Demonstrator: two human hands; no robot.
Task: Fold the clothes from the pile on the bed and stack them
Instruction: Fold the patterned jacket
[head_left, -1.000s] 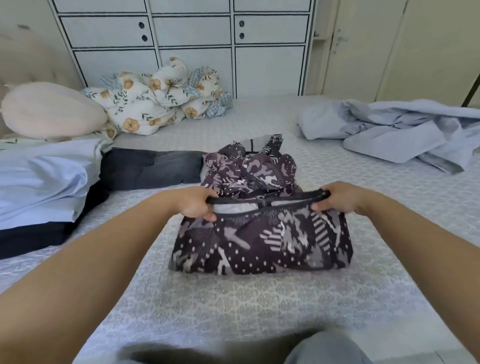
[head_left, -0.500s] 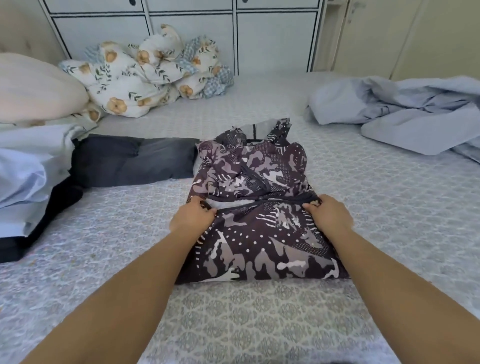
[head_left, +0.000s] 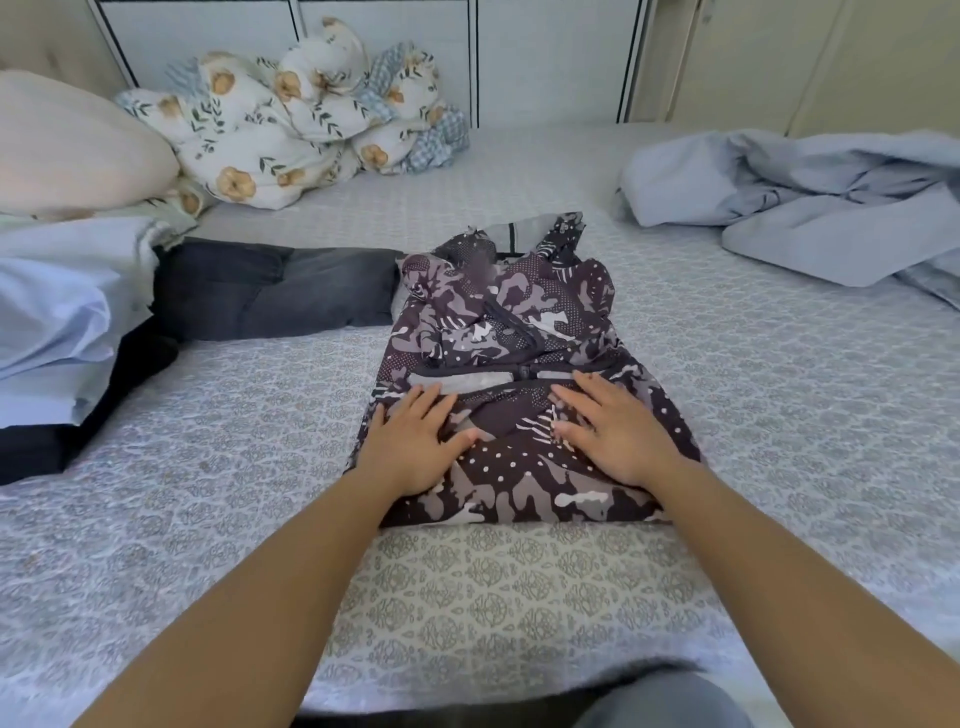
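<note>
Garment: patterned garment (head_left: 511, 332), frame centre, half folded.
Grip: my left hand (head_left: 415, 441) and right hand (head_left: 613, 431) spread flat, pressing.
Next: fold again, I judge.

Dark purple-grey camouflage-print garment (head_left: 519, 322)

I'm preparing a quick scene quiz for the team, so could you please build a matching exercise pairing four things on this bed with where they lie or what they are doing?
Things:
1. left hand
2. light blue clothes pile
3. dark grey garment
4. floral bedding

Places or states:
A. far right of the bed
B. pressing flat on the patterned garment
C. bunched against the cabinets
D. lying just left of the patterned garment

Pairs: 1-B, 2-A, 3-D, 4-C
</note>
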